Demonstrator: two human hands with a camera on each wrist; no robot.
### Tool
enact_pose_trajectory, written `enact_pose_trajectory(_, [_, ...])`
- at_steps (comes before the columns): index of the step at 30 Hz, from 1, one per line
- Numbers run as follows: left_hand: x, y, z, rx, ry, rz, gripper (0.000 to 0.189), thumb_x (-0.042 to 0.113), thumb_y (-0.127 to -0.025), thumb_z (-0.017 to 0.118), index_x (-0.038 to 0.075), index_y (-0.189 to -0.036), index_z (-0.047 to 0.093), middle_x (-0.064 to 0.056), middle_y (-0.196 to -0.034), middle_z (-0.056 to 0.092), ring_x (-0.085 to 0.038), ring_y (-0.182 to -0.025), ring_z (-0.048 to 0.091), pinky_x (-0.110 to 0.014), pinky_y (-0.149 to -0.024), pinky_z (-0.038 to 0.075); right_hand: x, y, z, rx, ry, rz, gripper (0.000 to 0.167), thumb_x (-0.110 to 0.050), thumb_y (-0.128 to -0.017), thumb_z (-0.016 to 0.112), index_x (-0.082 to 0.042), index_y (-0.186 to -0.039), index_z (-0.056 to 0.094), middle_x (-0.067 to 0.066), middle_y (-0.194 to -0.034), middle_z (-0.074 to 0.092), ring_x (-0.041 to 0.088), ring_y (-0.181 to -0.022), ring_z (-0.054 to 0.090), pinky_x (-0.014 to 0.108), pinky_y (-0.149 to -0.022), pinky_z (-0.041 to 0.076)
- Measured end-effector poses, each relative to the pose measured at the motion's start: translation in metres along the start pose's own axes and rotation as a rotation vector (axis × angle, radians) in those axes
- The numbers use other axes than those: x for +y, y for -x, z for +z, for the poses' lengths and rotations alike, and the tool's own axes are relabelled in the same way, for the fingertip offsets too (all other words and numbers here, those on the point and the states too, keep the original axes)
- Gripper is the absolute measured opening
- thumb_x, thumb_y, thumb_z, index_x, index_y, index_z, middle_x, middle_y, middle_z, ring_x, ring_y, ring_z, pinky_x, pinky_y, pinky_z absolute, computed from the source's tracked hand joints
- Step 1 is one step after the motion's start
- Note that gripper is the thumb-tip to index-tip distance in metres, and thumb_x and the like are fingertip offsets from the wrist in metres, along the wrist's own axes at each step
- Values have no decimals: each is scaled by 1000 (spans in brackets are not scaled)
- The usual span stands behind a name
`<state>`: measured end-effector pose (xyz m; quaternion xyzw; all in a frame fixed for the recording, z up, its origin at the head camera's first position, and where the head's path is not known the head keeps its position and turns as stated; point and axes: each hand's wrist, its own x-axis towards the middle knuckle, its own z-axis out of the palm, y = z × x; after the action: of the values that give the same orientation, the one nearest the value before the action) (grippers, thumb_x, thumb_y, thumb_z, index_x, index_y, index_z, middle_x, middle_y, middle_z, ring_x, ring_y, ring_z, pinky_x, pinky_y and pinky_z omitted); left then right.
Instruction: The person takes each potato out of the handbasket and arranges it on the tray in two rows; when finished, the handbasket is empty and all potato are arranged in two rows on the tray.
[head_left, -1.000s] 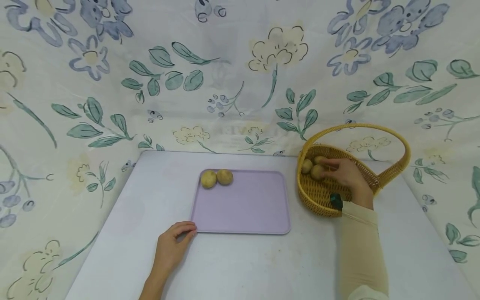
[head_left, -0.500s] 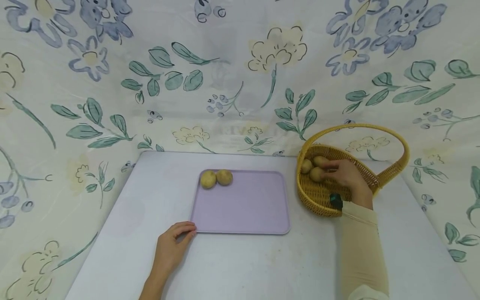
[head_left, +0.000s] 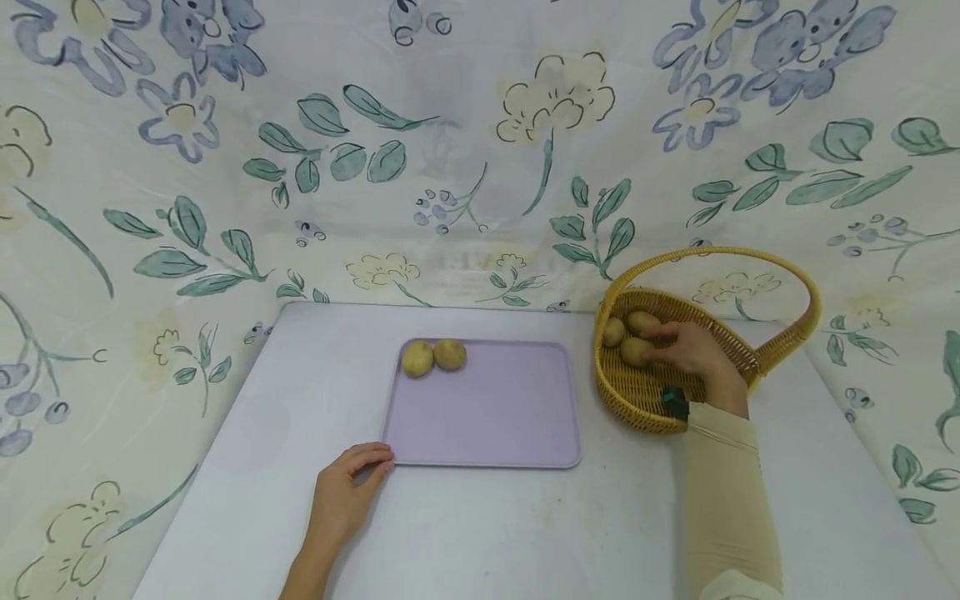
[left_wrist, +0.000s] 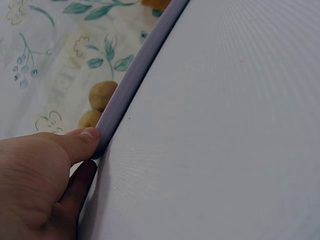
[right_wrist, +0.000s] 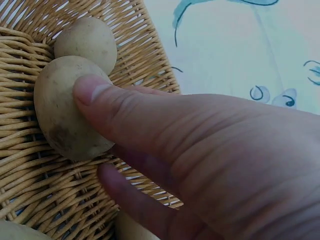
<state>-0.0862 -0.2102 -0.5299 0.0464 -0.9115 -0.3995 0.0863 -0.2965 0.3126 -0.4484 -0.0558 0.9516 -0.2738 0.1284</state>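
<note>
My left hand [head_left: 348,492] pinches the near left corner of a lilac tray [head_left: 495,417]. In the left wrist view the thumb [left_wrist: 85,142] lies on its rim and a finger is below. Two potatoes [head_left: 450,354] sit side by side in the tray's far left corner. My right hand [head_left: 693,350] reaches into a wicker basket [head_left: 630,400] and holds a potato [right_wrist: 65,120] inside it. The thumb [right_wrist: 95,95] presses on the potato's side; fingers curl behind and below, partly hidden. Other potatoes [right_wrist: 92,42] lie close around it in the basket.
The basket's tall arched handle [head_left: 813,308] rises over the right forearm [head_left: 727,500]. A white table [head_left: 480,542] carries tray and basket. Flower-patterned cloth [head_left: 480,167] hangs behind and at both sides.
The right hand has barely moved; the potatoes under its fingers have shifted slightly inside the basket. Left hand, tray and its two potatoes stay as they were.
</note>
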Motion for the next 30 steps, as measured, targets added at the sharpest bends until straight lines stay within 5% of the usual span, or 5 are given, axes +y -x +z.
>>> enact_pose_trajectory(8, [2, 0, 0, -5, -6, -17, 14, 13, -88, 80, 20, -100, 80, 4, -117, 75, -24, -120, 69, -41, -105, 50, 4, -1, 1, -29, -12, -34, 70, -47, -89, 78, -7, -142, 58, 25, -146, 55, 46, -137, 48, 61, -114, 39])
enact_pose_trajectory(20, [4, -1, 0, -13, -3, -41, 14, 13, -88, 80, 19, -101, 80, 3, -118, 75, -25, -121, 68, -43, -106, 50, 0, -3, 1, -37, 4, -38, 57, -39, -91, 77, -12, -139, 63, 26, -143, 58, 46, -136, 50, 62, -114, 39])
enact_pose_trajectory(30, [2, -1, 0, -15, 16, -32, 15, 12, -88, 80, 17, -101, 80, 0, -119, 75, -28, -122, 68, -46, -107, 51, -2, 1, -1, -5, -16, -33, 68, -52, -88, 77, -11, -140, 62, 23, -146, 56, 45, -139, 48, 60, -115, 38])
